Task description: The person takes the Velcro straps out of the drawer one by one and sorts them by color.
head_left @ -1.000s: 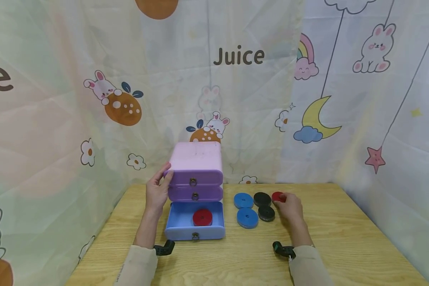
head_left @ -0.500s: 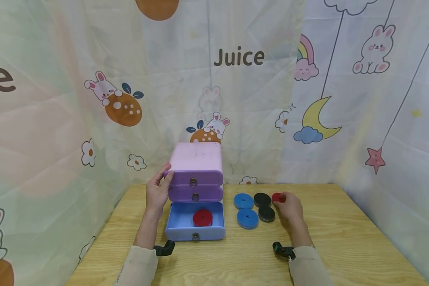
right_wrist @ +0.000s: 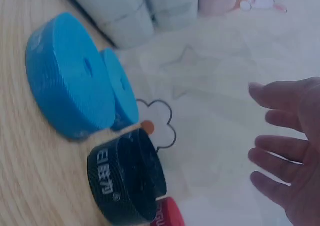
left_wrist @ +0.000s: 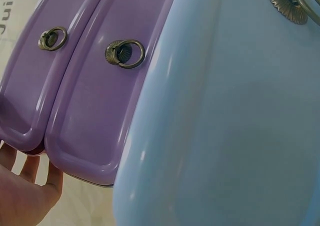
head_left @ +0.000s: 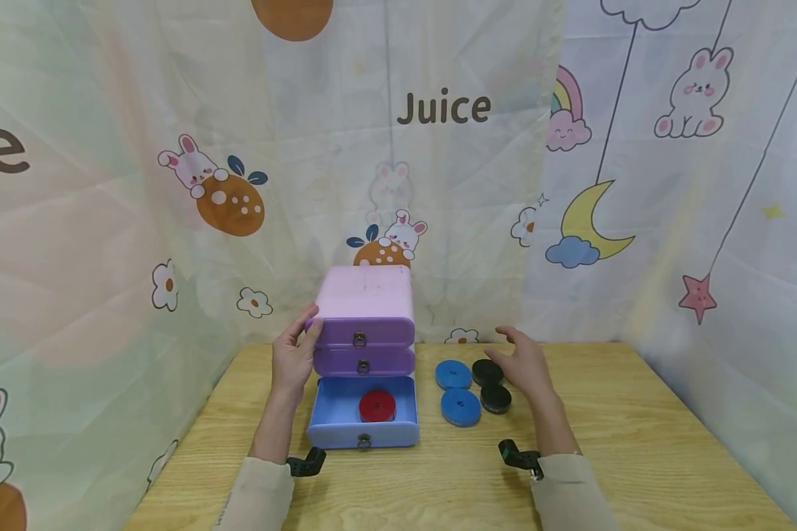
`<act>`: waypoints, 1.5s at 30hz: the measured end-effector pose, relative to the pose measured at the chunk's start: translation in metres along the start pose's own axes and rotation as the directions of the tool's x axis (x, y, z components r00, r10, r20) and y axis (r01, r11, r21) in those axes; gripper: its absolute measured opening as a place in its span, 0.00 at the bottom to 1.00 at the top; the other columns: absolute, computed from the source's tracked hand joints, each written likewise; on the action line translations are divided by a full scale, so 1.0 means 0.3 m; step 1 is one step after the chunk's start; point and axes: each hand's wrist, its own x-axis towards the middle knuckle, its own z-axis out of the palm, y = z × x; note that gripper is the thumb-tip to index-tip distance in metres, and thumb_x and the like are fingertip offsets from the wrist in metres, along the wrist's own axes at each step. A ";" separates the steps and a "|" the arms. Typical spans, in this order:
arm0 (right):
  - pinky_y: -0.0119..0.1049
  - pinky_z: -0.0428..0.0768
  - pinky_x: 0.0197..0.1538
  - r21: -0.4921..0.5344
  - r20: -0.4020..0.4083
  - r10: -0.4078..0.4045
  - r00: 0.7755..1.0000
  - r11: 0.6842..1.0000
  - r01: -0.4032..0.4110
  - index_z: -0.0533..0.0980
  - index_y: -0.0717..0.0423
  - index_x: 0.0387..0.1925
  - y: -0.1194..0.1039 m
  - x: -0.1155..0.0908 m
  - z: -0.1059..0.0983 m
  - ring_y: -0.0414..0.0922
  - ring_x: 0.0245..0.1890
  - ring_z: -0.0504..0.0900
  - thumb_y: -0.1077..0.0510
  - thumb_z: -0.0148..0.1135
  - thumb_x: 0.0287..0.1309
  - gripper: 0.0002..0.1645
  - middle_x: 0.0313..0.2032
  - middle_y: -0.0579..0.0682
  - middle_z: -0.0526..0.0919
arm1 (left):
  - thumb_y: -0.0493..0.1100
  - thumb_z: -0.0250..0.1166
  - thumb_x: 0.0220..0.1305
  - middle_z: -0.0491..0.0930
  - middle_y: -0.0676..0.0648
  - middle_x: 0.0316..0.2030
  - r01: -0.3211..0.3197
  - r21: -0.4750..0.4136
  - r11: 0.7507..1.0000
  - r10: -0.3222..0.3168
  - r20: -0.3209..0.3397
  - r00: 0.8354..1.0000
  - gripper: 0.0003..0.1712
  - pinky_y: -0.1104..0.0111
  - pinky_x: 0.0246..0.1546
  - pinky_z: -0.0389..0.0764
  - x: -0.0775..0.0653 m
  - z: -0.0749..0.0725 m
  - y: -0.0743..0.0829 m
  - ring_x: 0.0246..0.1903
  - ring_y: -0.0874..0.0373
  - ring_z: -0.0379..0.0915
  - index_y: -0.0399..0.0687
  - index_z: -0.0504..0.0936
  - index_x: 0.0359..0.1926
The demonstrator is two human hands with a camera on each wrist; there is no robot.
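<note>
My left hand (head_left: pixel 294 360) rests against the left side of a small pink drawer cabinet (head_left: pixel 367 291), fingertips touching the edges of its purple drawers (left_wrist: pixel 95 100). Below them the blue bottom drawer (head_left: pixel 361 434) is pulled out, with a red roll of tape (head_left: pixel 377 405) lying inside. My right hand (head_left: pixel 523 363) is raised above the table with spread fingers, holding nothing. Close by lie two blue rolls of tape (right_wrist: pixel 82 75) and two black rolls of tape (right_wrist: pixel 125 178). Another red roll (right_wrist: pixel 170 213) shows partly behind the black ones; in the head view my right hand hides it.
The wooden table (head_left: pixel 438 487) ends at a printed cloth backdrop (head_left: pixel 465 206) behind the cabinet. Cloth also hangs on the left and right sides. Ring pulls (head_left: pixel 364 440) stick out from the drawer fronts.
My right hand has let go of the red roll and lifted up and leftward, its fingers spreading. The left hand and the cabinet have kept their places.
</note>
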 end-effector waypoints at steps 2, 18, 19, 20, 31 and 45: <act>0.66 0.73 0.67 0.013 -0.010 -0.012 1.000 1.000 0.012 0.70 0.58 0.71 -0.019 -0.004 0.001 0.65 0.69 0.71 0.50 0.66 0.70 0.34 0.70 0.66 0.73 | 0.63 0.71 0.65 0.75 0.59 0.71 0.004 -0.001 1.000 -0.004 -0.001 1.000 0.31 0.55 0.74 0.70 -0.001 0.000 -0.001 0.75 0.59 0.64 0.63 0.82 0.66; 0.59 0.83 0.60 0.198 -0.125 -0.273 0.954 0.935 0.294 0.80 0.58 0.61 -0.208 -0.017 0.058 0.59 0.57 0.84 0.58 0.73 0.64 0.25 0.59 0.61 0.84 | 0.64 0.71 0.64 0.75 0.59 0.71 0.027 0.003 1.000 -0.027 0.003 1.000 0.32 0.55 0.74 0.70 0.000 0.000 0.004 0.75 0.60 0.64 0.64 0.81 0.67; 0.58 0.84 0.58 0.199 -0.124 -0.286 0.950 0.931 0.306 0.80 0.58 0.61 -0.218 -0.020 0.064 0.58 0.57 0.84 0.58 0.73 0.64 0.25 0.59 0.60 0.85 | 0.65 0.71 0.64 0.75 0.59 0.71 0.029 0.004 1.000 -0.029 0.003 1.000 0.33 0.55 0.74 0.70 0.000 0.000 0.005 0.75 0.60 0.64 0.64 0.81 0.67; 0.58 0.85 0.57 0.204 -0.120 -0.291 0.949 0.928 0.311 0.81 0.57 0.61 -0.228 -0.024 0.070 0.58 0.57 0.84 0.58 0.73 0.64 0.24 0.58 0.60 0.85 | 0.65 0.70 0.64 0.75 0.59 0.71 0.030 0.006 1.000 -0.030 0.003 1.000 0.33 0.55 0.74 0.70 0.000 0.000 0.006 0.75 0.61 0.63 0.64 0.81 0.68; 0.58 0.84 0.59 0.235 -0.059 -0.371 0.927 0.897 0.374 0.81 0.57 0.60 -0.319 -0.051 0.113 0.56 0.57 0.84 0.59 0.74 0.63 0.24 0.57 0.57 0.85 | 0.65 0.70 0.64 0.75 0.59 0.71 0.027 0.008 1.000 -0.027 0.000 1.000 0.32 0.54 0.74 0.70 0.001 -0.002 0.004 0.75 0.60 0.63 0.65 0.81 0.67; 0.49 0.87 0.52 0.182 -0.030 -0.484 0.875 0.858 0.480 0.84 0.52 0.57 -0.365 -0.077 0.200 0.52 0.54 0.85 0.56 0.74 0.63 0.21 0.55 0.49 0.87 | 0.64 0.70 0.65 0.75 0.60 0.71 0.022 0.009 1.000 -0.022 0.001 1.000 0.32 0.54 0.73 0.71 0.001 0.000 0.006 0.75 0.60 0.63 0.63 0.81 0.67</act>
